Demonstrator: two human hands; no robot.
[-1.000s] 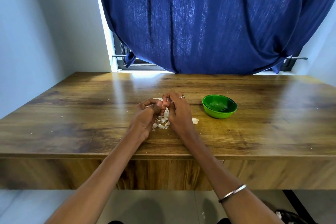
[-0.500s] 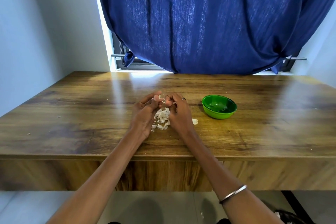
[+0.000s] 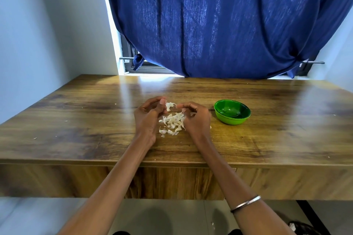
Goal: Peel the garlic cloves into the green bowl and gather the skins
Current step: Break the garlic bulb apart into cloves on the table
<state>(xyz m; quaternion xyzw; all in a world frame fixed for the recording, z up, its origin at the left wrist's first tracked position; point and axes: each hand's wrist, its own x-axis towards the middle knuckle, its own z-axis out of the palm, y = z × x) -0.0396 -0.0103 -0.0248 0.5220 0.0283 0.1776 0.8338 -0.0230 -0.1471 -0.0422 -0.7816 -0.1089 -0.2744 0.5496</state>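
Between both hands' pinching fingers (image 3: 162, 101), torn white garlic skin (image 3: 169, 105) above heaped skins (image 3: 172, 122).

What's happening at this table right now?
A person is peeling garlic at a wooden table. The left hand pinches a whitish garlic piece, the right hand curled beside it. A pile of papery white skins lies between them. The small green bowl stands right of the hands, contents unclear.

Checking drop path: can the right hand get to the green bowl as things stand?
Probably yes. The green bowl sits just right of the right hand, with only bare table between them and its mouth open upward.
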